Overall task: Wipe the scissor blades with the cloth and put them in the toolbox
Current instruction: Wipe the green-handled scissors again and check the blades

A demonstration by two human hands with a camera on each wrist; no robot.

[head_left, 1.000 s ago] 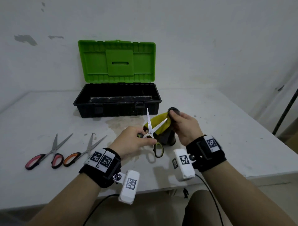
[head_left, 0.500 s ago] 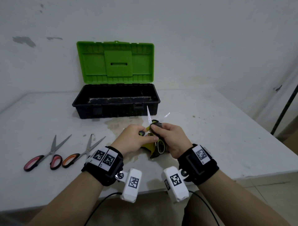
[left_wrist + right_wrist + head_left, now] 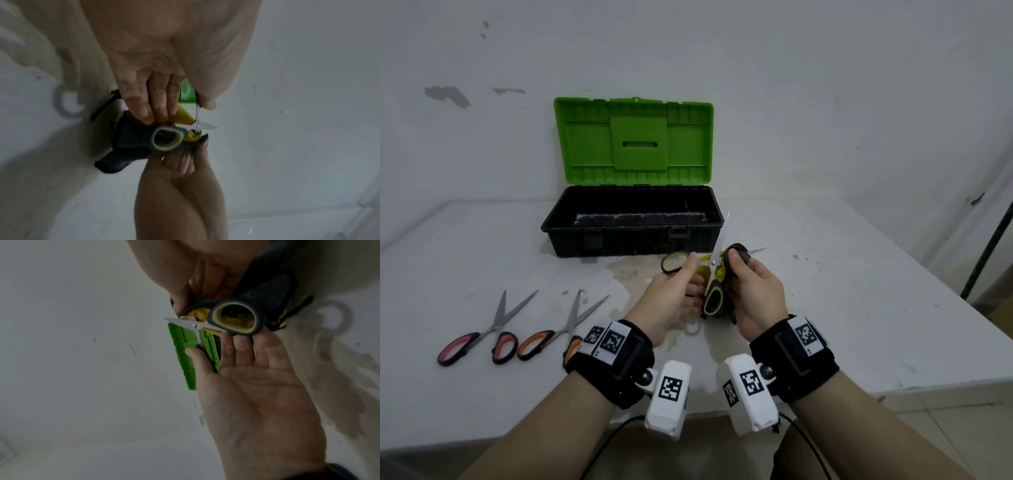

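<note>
The yellow-handled scissors (image 3: 711,274) sit spread open above the counter (image 3: 859,291), just in front of the toolbox (image 3: 633,222), one blade pointing up and the other running right into the cloth (image 3: 736,260). My left hand (image 3: 671,294) pinches one handle loop between thumb and fingers; my right hand (image 3: 753,291) is curled round the dark cloth with its yellow lining, pinching it over the blade near the pivot. To wipe well I'd judge it best to draw the cloth outward from pivot to tip, flat sides squeezed, fingers behind the edge, then do the upright blade. The toolbox stands open, its green lid (image 3: 633,140) upright, nothing blocking the drop. Two more pairs, pink-handled scissors (image 3: 482,335) and orange-handled scissors (image 3: 558,329), lie on the counter to the left, well apart from my hands
</note>
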